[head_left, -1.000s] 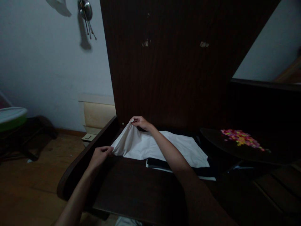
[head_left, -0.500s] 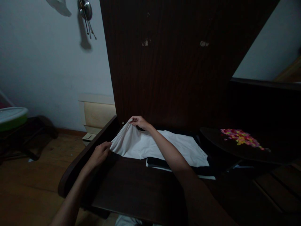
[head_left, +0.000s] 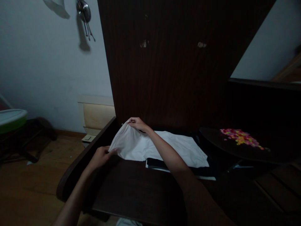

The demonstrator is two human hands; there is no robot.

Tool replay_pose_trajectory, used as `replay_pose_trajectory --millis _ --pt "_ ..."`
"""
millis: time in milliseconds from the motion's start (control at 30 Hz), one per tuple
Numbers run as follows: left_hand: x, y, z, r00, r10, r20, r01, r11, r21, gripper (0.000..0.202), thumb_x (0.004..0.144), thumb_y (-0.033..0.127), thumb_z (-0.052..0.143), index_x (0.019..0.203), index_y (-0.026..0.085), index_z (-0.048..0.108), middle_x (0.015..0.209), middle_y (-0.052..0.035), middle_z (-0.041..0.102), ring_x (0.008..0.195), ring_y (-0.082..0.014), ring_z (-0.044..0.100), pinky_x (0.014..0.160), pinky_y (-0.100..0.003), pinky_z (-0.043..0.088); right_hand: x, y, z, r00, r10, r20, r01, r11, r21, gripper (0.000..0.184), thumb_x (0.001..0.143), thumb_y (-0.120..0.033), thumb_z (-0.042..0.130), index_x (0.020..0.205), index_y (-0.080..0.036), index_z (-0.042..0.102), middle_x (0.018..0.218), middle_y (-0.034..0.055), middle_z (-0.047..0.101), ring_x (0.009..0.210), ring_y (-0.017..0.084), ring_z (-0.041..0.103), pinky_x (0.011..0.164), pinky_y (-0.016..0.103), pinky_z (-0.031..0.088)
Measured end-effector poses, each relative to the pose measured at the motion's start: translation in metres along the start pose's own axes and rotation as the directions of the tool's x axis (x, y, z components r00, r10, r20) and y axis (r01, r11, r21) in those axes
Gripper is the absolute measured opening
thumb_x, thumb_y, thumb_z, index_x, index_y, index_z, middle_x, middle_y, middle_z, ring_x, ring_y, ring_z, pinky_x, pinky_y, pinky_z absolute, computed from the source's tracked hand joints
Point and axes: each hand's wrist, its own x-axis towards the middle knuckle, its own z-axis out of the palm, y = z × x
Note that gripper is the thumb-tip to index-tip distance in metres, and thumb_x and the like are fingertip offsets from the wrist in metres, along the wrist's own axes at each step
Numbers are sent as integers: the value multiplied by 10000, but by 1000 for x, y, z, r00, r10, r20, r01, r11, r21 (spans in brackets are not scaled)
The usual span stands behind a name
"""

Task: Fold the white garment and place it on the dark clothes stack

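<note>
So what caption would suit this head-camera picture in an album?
Left hand and right hand each pinch a corner of a white cloth spread over dark fabric on a dark wooden surface.

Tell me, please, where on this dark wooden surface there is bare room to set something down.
The widest free patch is the dark tabletop in front of the white cloth, between the left hand and the right forearm. Behind it is crowded: the cloth lies over a dark garment, pinched by both hands, the right hand at its far corner. Coloured bits cover part of the round tray.
</note>
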Motion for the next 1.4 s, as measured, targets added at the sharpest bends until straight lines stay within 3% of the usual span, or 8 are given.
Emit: replay_pose_trajectory --millis 233,367,533,667,767,967,1200,1400 --pt "-8 -19 12 931 -137 -339 83 982 -168 526 676 637 637 811 132 696 654 -34 666 617 -199 611 584 -272 456 12 1 21 991 -41 -129 -1 950 -313 101 858 -156 570 881 -150 668 876 6 672 888 158 591 848 267 435" --pt "-3 -33 26 856 -60 -514 74 997 6 593 756 504 589 1214 127 587 719 -39 701 660 -229 676 625 -296 510 17 3 51 984 -17 -178 -111 724 -681 176 931 -178 515 979 -197 684 1059 58 646 1055 197 552 914 299 430" --pt "3 -46 34 899 44 -435 134 919 370 492 891 271 478 1350 99 439 865 -130 728 763 -264 722 651 -311 522 19 12 89 948 123 -293 -305 611 -731 377 949 -198 476 1322 -195 525 1289 120 552 1040 206 610 866 311 477" --pt "0 -46 38 934 48 -353 206 736 645 401 931 200 395 1311 111 486 1009 -171 682 755 -267 713 590 -319 518 2 19 95 959 273 -75 -224 570 -790 389 821 -56 533 1187 -132 641 1233 153 634 1087 238 633 887 309 485" --pt "7 -38 47 928 171 -330 125 692 711 358 955 249 373 1224 102 559 1071 -181 639 891 -278 690 667 -337 547 -23 16 83 960 280 -15 -180 576 -797 394 782 -25 543 1136 -122 685 1188 154 680 1112 239 634 941 308 472" --pt "50 -21 93 923 385 22 -312 712 628 449 985 376 354 1249 110 602 1252 -191 642 1176 -286 595 1030 -424 448 -100 0 21 990 73 -122 -142 543 -828 397 928 -107 394 1237 -75 641 1350 180 602 1317 215 503 1176 362 277" --pt "75 -8 129 984 92 149 -172 681 711 790 929 652 286 1533 146 332 1605 -171 256 1475 -443 156 1144 -629 168 -218 17 -63 916 222 -334 -396 363 -844 571 1010 -418 305 1470 -110 442 1583 143 314 1497 264 205 1212 459 193" --pt "79 -10 124 983 74 169 -174 680 713 836 899 704 285 1553 183 281 1621 -149 208 1482 -448 107 1127 -687 116 -250 25 -92 909 262 -323 -387 243 -890 703 993 -573 236 1551 -148 279 1618 118 206 1513 265 128 1217 484 133"
